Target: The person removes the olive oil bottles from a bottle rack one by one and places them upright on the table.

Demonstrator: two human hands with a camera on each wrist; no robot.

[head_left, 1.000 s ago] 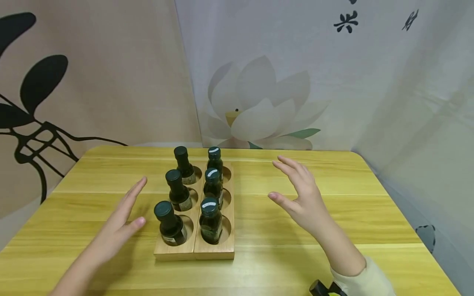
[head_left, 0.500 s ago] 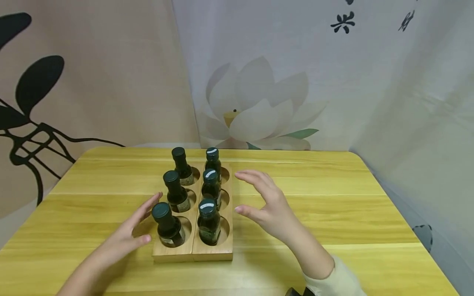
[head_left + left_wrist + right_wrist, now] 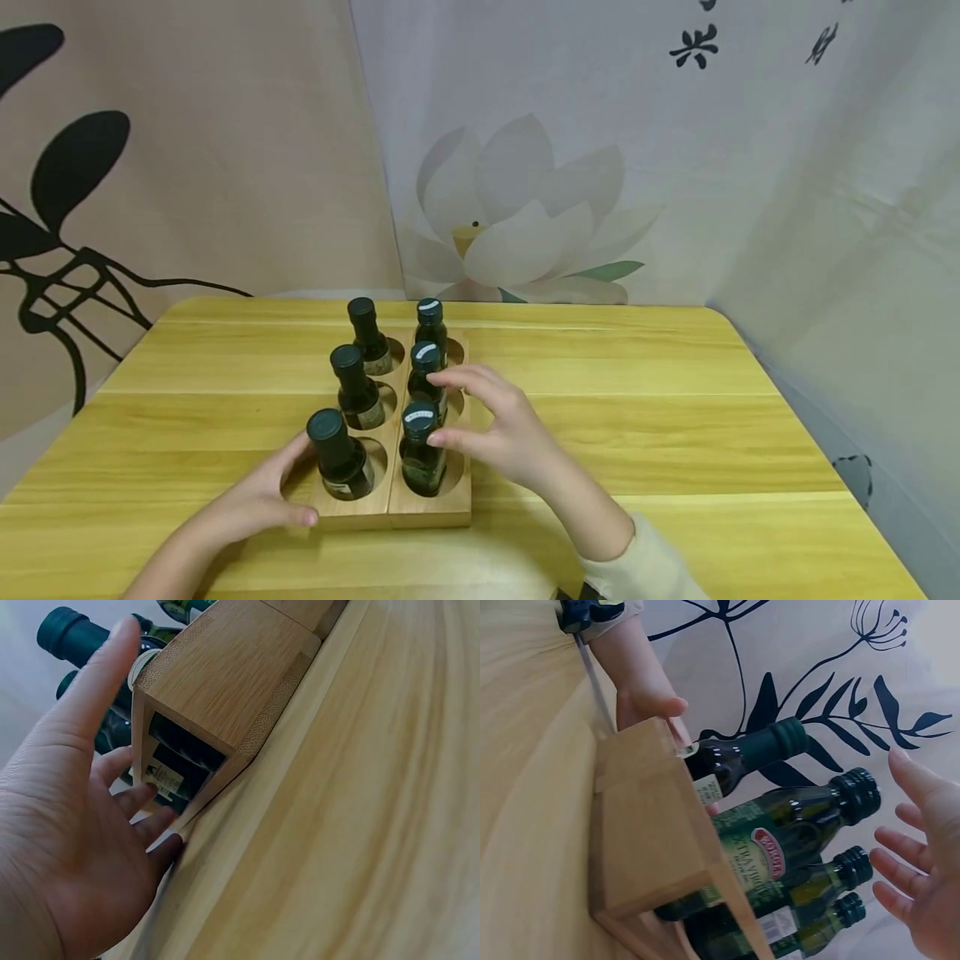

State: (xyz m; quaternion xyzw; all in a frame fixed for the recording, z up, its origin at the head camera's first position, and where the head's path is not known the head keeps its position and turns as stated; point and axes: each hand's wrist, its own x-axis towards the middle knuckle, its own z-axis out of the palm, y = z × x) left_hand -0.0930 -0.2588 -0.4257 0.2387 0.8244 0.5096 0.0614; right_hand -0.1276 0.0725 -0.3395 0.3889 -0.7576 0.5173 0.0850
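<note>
Two rows of three small dark bottles stand in a light wooden rack [image 3: 431, 514]. The front right one is a glass olive oil bottle [image 3: 422, 468] with a green cap and label; the front left one is a darker long-necked bottle [image 3: 345, 471]. Along the rack's left side lies my left hand [image 3: 251, 506], thumb by the front corner and fingers beside the side opening; whether they touch is unclear. My right hand [image 3: 506, 429] is spread beside the right row. In the right wrist view, its fingers [image 3: 900, 859] are apart from the bottle caps.
The rack stands on a yellow wood-grain table [image 3: 637, 400]. Behind it hangs a pale curtain [image 3: 750, 167] printed with a lotus and dark leaves. A black wrist strap piece [image 3: 588, 592] shows at the right sleeve [image 3: 637, 558].
Both hands have moved inward to the rack. My left hand came right to its left side, and my right hand came left and lower to the right-row bottles. The bottles stay put.
</note>
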